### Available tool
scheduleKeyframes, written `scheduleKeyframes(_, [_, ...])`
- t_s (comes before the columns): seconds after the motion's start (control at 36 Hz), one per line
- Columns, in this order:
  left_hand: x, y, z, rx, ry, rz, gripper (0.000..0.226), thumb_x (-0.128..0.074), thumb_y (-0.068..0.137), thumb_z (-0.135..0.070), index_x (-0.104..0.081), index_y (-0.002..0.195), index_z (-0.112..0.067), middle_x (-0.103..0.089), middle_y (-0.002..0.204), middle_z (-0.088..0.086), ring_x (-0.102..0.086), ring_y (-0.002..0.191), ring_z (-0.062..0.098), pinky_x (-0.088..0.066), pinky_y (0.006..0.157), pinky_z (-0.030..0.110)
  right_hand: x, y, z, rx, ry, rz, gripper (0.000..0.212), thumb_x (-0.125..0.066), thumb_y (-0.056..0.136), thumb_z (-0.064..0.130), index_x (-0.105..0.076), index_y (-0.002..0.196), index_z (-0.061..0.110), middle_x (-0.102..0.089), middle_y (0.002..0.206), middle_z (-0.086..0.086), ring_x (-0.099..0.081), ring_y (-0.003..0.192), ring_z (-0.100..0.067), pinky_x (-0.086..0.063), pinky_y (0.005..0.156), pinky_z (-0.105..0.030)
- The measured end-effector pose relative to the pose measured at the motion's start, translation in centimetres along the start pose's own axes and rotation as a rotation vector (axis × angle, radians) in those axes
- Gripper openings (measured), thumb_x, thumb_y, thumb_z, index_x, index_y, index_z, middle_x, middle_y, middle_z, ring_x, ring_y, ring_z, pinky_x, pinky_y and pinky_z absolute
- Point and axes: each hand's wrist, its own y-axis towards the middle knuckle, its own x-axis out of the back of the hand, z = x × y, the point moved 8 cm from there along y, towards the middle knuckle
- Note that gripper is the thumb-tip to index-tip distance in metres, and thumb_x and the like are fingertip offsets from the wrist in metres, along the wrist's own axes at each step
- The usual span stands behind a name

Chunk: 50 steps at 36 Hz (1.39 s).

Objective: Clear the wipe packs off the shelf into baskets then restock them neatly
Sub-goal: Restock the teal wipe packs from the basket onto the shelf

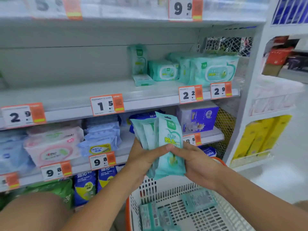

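Observation:
Both hands hold one upright bundle of slim teal wipe packs [162, 139] above the white basket [150, 187]. My left hand [143, 159] grips the bundle's left side, my right hand [195, 160] its right side, fingertips meeting across the front. Several more slim teal packs [196, 200] lie flat in the basket. On the middle shelf [70, 97] a slim pack stands upright [138, 60] with another lying flat [143, 80] before it. Bigger teal wipe packs [213, 70] sit further right on that shelf.
The basket has orange trim and slotted walls. Price tags [106, 105] line the shelf edges. The lower shelves hold pink, blue and green wipe packs [53, 145] and a purple box [201, 119]. A white rack with yellow packs [263, 135] stands to the right.

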Motion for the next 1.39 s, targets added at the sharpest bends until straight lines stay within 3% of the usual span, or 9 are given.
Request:
scheduleKeyframes(0.17, [-0.9,1.6,-2.3,0.066,0.027,0.088,0.097,-0.089,0.045,-0.013,-0.049,0.133,-0.012,-0.070,0.116,0.018,-0.070,0.101,0.039,-0.057,0.081,0.057,-0.9,0.5,2.8,0.039,-0.289,0.034,0.044,-0.064,0.093,0.030,-0.054,0.136,0.029,-0.069,0.128,0.010,-0.065,0.118,-0.011,-0.053,0.093,-0.027])
scheduleKeyframes(0.25, [-0.8,3.3,-6.7,0.006,0.086,0.104,0.100,-0.083,0.038,-0.013,-0.049,0.132,-0.012,-0.069,0.117,0.018,-0.068,0.103,0.041,-0.054,0.087,0.061,-1.3,1.5,6.7,0.114,-0.297,0.072,0.046,-0.062,0.091,0.025,-0.057,0.136,0.019,-0.066,0.133,0.002,-0.061,0.125,-0.020,-0.047,0.107,-0.044])
scheduleKeyframes(0.58, [0.5,16.2,-18.5,-0.079,0.488,0.132,0.060,-0.045,0.089,-0.069,-0.060,0.129,-0.028,-0.070,0.122,-0.005,-0.068,0.104,0.011,-0.055,0.091,0.032,0.5,15.0,20.5,0.175,-0.317,-0.151,0.045,-0.080,0.069,0.014,-0.070,0.113,0.017,-0.072,0.121,-0.007,-0.068,0.111,-0.026,-0.049,0.102,-0.039])
scheduleKeyframes(0.69, [7.1,21.3,-20.7,-0.188,1.015,-0.163,0.041,-0.057,0.098,-0.036,-0.056,0.136,-0.019,-0.062,0.121,0.004,-0.059,0.089,0.017,-0.045,0.069,0.018,3.2,19.3,22.1,0.137,-0.253,-0.241,0.019,-0.074,0.082,0.009,-0.070,0.100,0.017,-0.078,0.093,-0.001,-0.075,0.080,-0.013,-0.060,0.072,-0.026])
scheduleKeyframes(0.83, [9.4,27.0,-17.7,-0.250,1.668,0.033,0.093,-0.080,0.079,-0.036,-0.028,0.154,-0.017,-0.032,0.155,0.006,-0.039,0.138,0.023,-0.032,0.112,0.025,6.8,22.9,21.8,0.096,-0.389,-0.286,0.030,-0.078,0.077,0.004,-0.072,0.104,0.012,-0.078,0.096,-0.002,-0.074,0.084,-0.014,-0.056,0.078,-0.026])
scheduleKeyframes(1.0, [8.5,33.0,-15.9,-0.430,1.629,0.091,0.058,-0.067,0.084,-0.052,-0.055,0.136,-0.027,-0.059,0.135,0.001,-0.057,0.121,0.024,-0.046,0.103,0.038,7.6,24.8,22.0,0.145,-0.368,-0.174,0.046,-0.077,0.066,0.002,-0.070,0.111,0.007,-0.076,0.109,-0.007,-0.075,0.093,-0.018,-0.058,0.070,-0.023])
scheduleKeyframes(1.11, [10.0,34.9,-19.7,-0.572,1.411,-0.269,0.042,-0.061,0.092,-0.045,-0.064,0.126,-0.020,-0.065,0.126,0.012,-0.064,0.110,0.035,-0.052,0.093,0.038,7.6,25.5,22.6,0.169,-0.423,-0.092,0.053,-0.076,0.061,0.005,-0.070,0.114,0.008,-0.075,0.114,-0.008,-0.072,0.104,-0.021,-0.054,0.090,-0.031])
scheduleKeyframes(1.28, [11.4,36.9,-24.6,-0.381,0.761,-0.253,0.013,-0.075,0.087,-0.023,-0.064,0.081,-0.018,-0.068,0.080,0.006,-0.066,0.055,0.012,-0.056,0.052,0.023,5.6,28.1,23.3,0.188,-0.576,0.008,0.047,-0.076,0.063,0.002,-0.072,0.110,0.008,-0.076,0.111,-0.007,-0.071,0.106,-0.021,-0.057,0.091,-0.029])
scheduleKeyframes(1.39, [11.9,38.0,-24.0,-0.303,0.518,-0.224,0.021,-0.057,0.096,0.002,-0.057,0.078,-0.009,-0.070,0.079,0.004,-0.066,0.075,0.010,-0.054,0.056,0.013,3.6,30.8,23.8,0.166,-0.744,-0.023,0.042,-0.078,0.076,0.001,-0.070,0.116,0.008,-0.076,0.111,-0.003,-0.073,0.100,-0.013,-0.059,0.083,-0.022])
